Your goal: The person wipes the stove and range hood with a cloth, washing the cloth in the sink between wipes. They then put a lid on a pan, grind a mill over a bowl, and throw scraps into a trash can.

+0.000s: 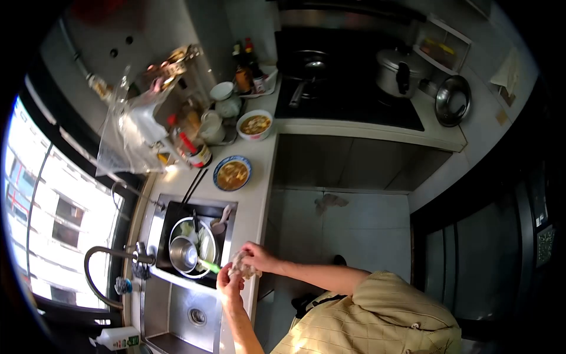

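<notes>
Both hands meet at the counter's front edge beside the sink, around a crumpled, pale brownish cloth (242, 265). My left hand (229, 284) is closed on its near left side, and my right hand (258, 258) grips it from the right with bent fingers. Close to my left fingertips is the green handle (209, 266) of a small metal pan (184, 255). That pan rests in a white-rimmed basin (214, 251) with pale green pieces, inside the dark sink compartment (171, 213). A light-coloured ladle or spoon (222, 219) leans at this compartment's far right corner.
Two bowls of soup, a blue-rimmed bowl (232, 173) and a white bowl (254, 124), stand on the counter near black chopsticks (194, 186). Beyond are a wok (309, 71) and pressure cooker (401, 71) on the stove. A faucet (97, 251) arches beside the steel sink (184, 324).
</notes>
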`<state>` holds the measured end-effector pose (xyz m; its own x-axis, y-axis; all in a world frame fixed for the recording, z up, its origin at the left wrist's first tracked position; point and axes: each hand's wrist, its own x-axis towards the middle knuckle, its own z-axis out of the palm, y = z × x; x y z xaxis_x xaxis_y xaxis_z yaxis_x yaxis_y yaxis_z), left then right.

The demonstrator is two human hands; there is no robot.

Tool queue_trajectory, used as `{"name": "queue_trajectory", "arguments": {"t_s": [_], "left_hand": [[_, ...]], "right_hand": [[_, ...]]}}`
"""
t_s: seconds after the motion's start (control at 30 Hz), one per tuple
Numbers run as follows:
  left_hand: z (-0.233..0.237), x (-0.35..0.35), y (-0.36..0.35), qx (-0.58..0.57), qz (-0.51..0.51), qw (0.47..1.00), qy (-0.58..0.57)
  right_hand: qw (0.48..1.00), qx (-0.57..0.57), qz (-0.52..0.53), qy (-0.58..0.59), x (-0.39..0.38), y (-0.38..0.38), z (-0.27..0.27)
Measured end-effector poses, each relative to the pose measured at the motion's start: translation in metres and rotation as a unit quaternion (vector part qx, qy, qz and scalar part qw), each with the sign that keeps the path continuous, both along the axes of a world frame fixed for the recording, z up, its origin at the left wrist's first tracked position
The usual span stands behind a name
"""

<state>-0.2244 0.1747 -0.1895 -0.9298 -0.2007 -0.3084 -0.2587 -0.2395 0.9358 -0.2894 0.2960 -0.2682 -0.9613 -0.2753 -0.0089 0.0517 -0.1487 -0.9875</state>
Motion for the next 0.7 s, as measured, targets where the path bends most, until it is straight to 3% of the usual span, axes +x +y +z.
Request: {"name": "queue_trajectory", "arguments": {"t_s": [0.07, 0.13, 0.2, 0.27, 0.33, 0.47, 0.63, 0.7], "left_hand": [[-0.001, -0.020, 0.047, -0.029, -0.059, 0.998, 0.004], [-0.004, -0.046, 0.108, -0.077, -0.086, 0.993, -0.022], [-0.007, -0.070, 0.176, -0.060, -0.120, 0.991, 0.000], [-0.010, -0.089, 0.253, -0.032, -0.113, 0.990, 0.081], [0.011, -0.100, 0.319, 0.024, -0.169, 0.981, 0.090], [-0.007, -0.130, 0.412, 0.091, -0.228, 0.967, 0.064], [-0.002, -0.168, 0.486, 0.062, -0.300, 0.952, 0.004], [0.008, -0.183, 0.512, 0.048, -0.336, 0.941, -0.021]], "right_hand": [[0.998, -0.022, -0.062, 0.012, -0.007, 0.068, 0.020], [0.988, 0.081, -0.122, 0.055, -0.012, 0.133, 0.020], [0.976, 0.132, -0.173, 0.027, -0.018, 0.200, 0.023], [0.976, 0.089, -0.196, -0.047, -0.027, 0.267, 0.025], [0.958, 0.098, -0.269, -0.017, -0.036, 0.324, 0.019], [0.913, 0.135, -0.383, 0.038, -0.048, 0.422, 0.028], [0.906, -0.114, -0.404, -0.055, -0.050, 0.495, 0.043], [0.904, -0.141, -0.398, -0.067, -0.054, 0.516, 0.034]]}}
